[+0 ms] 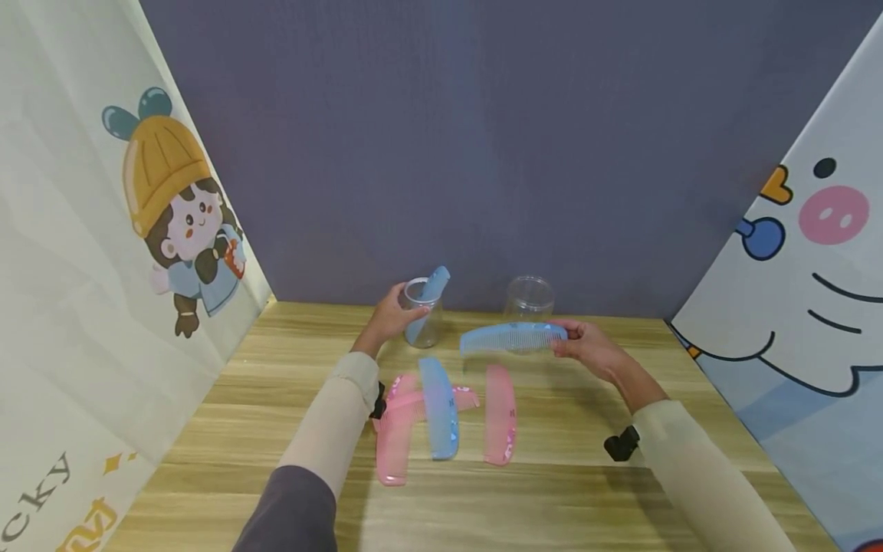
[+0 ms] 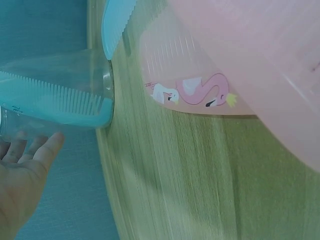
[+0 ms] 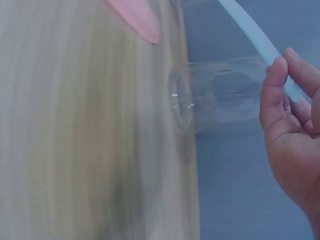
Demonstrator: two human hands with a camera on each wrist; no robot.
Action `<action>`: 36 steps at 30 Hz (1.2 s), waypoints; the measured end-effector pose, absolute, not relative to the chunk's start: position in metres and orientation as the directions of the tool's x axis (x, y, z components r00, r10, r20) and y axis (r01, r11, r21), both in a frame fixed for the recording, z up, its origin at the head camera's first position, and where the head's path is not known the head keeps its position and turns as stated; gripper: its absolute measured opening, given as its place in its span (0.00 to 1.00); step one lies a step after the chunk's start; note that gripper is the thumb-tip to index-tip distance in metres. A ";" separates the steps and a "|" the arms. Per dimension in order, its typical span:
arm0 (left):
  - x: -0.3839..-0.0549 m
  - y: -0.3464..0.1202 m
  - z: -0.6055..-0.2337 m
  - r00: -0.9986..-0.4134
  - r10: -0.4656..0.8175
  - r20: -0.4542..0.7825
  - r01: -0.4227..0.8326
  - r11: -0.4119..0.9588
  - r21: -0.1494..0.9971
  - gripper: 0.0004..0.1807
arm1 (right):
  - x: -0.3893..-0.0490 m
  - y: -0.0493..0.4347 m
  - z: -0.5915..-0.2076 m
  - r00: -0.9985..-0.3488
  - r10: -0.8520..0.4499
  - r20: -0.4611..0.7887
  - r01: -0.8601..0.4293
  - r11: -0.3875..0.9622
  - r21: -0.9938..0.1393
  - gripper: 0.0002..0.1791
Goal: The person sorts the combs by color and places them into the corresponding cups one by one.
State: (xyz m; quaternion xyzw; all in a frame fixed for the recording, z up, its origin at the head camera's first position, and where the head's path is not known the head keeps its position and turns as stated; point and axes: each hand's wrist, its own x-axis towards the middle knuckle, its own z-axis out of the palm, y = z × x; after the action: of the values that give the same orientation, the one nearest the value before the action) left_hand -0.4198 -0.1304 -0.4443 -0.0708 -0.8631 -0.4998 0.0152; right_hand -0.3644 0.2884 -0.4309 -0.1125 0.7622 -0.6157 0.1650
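My left hand [image 1: 389,316] holds a clear plastic jar [image 1: 431,331] near its rim, thumb across the front. A blue comb [image 1: 436,282] leans inside that jar, its end sticking out above the rim. My right hand [image 1: 595,351] pinches one end of another blue comb [image 1: 510,331], held sideways above the table with its teeth down. In the right wrist view, thumb and fingers close on the end of this comb [image 3: 257,35]. Behind it stands a second clear jar [image 1: 530,295], upright, with no comb visible in it.
On the wooden table [image 1: 552,498] lie a blue comb [image 1: 440,414], a pink comb [image 1: 500,418] to its right, and overlapping pink combs [image 1: 392,456] to its left. A dark panel [image 1: 469,153] rises behind the jars. Printed cloths [image 1: 69,268] flank both sides.
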 end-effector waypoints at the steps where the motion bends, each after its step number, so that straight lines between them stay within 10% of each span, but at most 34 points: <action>1: -0.420 -0.130 -0.444 -0.989 0.108 0.099 0.139 0.491 0.860 0.48 | -0.365 0.287 -0.428 -0.922 -0.371 -0.112 0.032 0.215 -0.976 0.38; 36: -0.419 -0.135 -0.443 -0.985 0.132 0.111 0.161 0.470 0.868 0.48 | -0.396 0.221 -0.357 -0.958 -0.281 -0.065 -0.023 0.302 -0.953 0.34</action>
State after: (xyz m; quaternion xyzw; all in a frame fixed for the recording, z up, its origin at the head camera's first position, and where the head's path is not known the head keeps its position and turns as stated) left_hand -0.4187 -0.1355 -0.4426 -0.0854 -0.8572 -0.5077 0.0144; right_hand -0.3955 0.2207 -0.3569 -0.0951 0.7991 -0.5832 0.1104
